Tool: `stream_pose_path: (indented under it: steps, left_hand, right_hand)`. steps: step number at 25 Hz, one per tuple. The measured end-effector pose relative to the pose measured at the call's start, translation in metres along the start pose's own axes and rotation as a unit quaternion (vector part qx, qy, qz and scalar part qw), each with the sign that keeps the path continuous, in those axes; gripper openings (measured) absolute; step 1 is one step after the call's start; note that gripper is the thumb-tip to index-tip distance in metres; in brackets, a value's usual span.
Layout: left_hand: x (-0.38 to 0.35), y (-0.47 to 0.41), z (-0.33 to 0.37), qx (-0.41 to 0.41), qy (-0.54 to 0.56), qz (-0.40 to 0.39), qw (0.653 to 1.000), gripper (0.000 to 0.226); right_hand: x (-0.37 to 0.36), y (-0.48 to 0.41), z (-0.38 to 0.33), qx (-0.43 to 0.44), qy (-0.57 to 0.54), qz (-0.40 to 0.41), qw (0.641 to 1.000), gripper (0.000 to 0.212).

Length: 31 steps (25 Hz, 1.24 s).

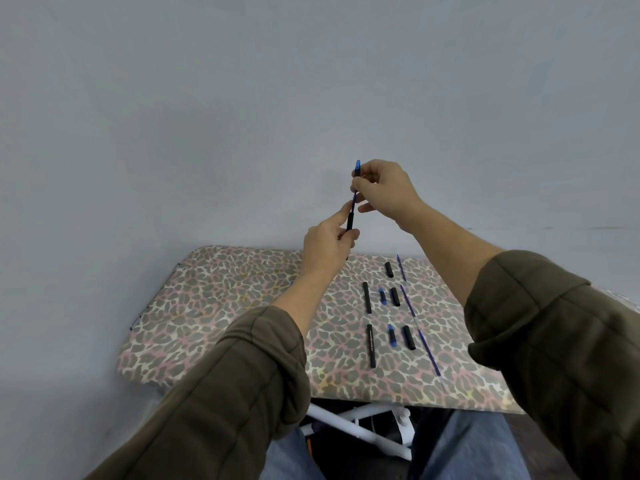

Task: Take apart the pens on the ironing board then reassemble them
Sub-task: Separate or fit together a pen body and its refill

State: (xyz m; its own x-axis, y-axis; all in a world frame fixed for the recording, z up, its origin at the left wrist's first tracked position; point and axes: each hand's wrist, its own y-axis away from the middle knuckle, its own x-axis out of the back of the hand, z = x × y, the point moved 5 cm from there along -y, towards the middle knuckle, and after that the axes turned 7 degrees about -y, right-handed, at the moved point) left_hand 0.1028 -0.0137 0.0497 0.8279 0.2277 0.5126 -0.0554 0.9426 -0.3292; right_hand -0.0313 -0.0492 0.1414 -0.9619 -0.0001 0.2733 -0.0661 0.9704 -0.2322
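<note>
I hold one pen upright above the ironing board [225,306]. My left hand [327,245] grips its black barrel [350,221] at the lower end. My right hand [381,188] pinches the upper piece with the blue tip [357,167]; a thin blue refill [354,198] shows between the two parts. On the board lie parts of other pens: two long black barrels [367,297] [370,345], short black pieces [389,269] [395,296] [408,337], two blue tips [382,295] [392,333] and thin blue refills [401,267] [408,301] [429,355].
The board has a leopard-print cover and stands against a plain grey wall. Its white metal legs [360,431] show below the near edge, between my knees in blue jeans. The loose parts lie on the board's right half.
</note>
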Motion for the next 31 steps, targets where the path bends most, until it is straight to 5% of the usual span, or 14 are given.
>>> stream_pose_path:
  steps: [7, 13, 21, 27, 31]
  left_hand:
    - [0.006, -0.003, 0.012, 0.002, 0.005, 0.016, 1.000, 0.052]
    - [0.004, -0.006, 0.016, 0.027, 0.020, 0.026, 0.999, 0.016]
    - [0.003, -0.020, 0.034, 0.019, 0.007, 0.037, 0.999, 0.011]
    - [0.001, -0.029, 0.033, 0.025, 0.000, 0.021, 0.999, 0.008]
    - [-0.001, -0.032, 0.035, 0.026, 0.018, 0.012, 0.999, 0.000]
  right_hand:
    - [0.004, 0.008, 0.004, -0.023, 0.018, -0.019, 0.999, 0.013]
    - [0.003, 0.011, 0.006, -0.036, 0.035, -0.035, 0.998, 0.013]
    - [0.007, 0.005, 0.002, -0.002, 0.056, 0.036, 0.998, 0.018]
    - [0.017, -0.001, -0.002, -0.019, 0.039, 0.004, 0.999, 0.028]
    - [0.023, -0.011, -0.012, -0.006, -0.003, -0.001, 1.000, 0.013]
